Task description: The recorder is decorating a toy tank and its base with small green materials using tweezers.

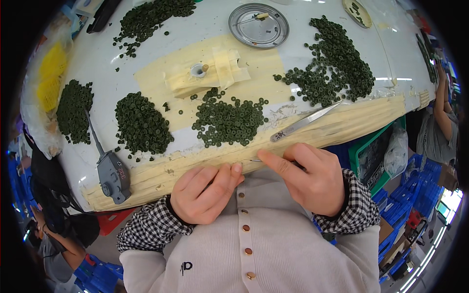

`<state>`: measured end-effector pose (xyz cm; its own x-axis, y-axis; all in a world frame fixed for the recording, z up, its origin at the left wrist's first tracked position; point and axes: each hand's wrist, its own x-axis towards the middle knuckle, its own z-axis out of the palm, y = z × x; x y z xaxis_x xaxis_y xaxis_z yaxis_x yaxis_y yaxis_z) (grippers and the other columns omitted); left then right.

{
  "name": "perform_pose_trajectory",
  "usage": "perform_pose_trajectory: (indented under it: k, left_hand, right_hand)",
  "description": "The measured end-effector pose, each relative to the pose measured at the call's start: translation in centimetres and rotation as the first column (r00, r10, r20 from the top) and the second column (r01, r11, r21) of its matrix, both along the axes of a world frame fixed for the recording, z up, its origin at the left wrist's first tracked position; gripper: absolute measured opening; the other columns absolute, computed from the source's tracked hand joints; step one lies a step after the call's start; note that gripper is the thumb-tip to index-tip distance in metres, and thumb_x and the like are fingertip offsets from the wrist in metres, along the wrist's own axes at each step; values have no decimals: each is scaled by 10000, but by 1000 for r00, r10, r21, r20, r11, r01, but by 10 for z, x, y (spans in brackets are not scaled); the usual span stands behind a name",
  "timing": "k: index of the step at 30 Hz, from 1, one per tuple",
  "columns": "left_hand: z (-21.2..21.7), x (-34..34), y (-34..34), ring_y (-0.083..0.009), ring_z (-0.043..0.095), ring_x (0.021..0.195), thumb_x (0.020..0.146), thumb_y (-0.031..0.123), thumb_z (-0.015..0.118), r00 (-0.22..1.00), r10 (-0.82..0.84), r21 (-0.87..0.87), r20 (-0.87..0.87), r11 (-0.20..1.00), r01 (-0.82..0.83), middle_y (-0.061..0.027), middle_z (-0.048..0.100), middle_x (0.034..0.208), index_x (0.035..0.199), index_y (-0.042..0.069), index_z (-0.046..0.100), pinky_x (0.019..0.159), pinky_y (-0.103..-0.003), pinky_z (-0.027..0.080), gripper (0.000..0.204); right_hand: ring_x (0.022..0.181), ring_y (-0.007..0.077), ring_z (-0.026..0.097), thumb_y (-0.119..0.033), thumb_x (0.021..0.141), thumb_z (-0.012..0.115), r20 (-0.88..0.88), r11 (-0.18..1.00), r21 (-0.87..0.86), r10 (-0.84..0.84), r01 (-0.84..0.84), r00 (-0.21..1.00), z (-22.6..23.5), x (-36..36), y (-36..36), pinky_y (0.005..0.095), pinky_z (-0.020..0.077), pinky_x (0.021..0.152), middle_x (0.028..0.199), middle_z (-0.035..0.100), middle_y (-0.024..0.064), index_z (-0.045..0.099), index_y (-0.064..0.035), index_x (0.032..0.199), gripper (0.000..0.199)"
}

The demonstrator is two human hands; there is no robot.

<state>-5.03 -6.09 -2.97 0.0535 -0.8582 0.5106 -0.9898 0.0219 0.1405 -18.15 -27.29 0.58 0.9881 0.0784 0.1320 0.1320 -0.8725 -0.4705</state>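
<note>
At the table's near edge, my left hand (207, 193) is closed in a pinch; what its fingertips hold, if anything, is hidden. My right hand (312, 179) is also closed, its index finger stretched towards the left fingertips. A thin silvery sliver (253, 160) sticks out at that index fingertip, too small to name. Beyond the hands lies a loose pile of small dark green wheels (229, 122). Metal tweezers (305, 121) rest on the taped edge beyond my right hand. A grey model tank turret (112, 177) with a long barrel lies left of my left hand.
More small green parts lie in piles at left (141, 124), far left (74, 112), back (151, 22) and right (342, 63). A small cup (198, 71) sits in a taped holder (183, 88). Behind it stands a round metal tray (259, 39). A green crate (364, 151) is below the right edge.
</note>
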Motion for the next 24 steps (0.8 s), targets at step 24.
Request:
perform_pose_trajectory:
  k: [24]
  left_hand:
    - [22, -7, -15, -242, 598, 702, 719, -46, 785, 855, 243, 120, -458, 970, -211, -96, 622, 814, 938, -11, 691, 600, -315, 483, 241]
  right_hand:
    - [616, 203, 572, 54, 678, 641, 8, 947, 193, -262, 256, 965, 1, -13, -3, 315, 508, 546, 762, 517, 59, 684, -81, 1179, 520]
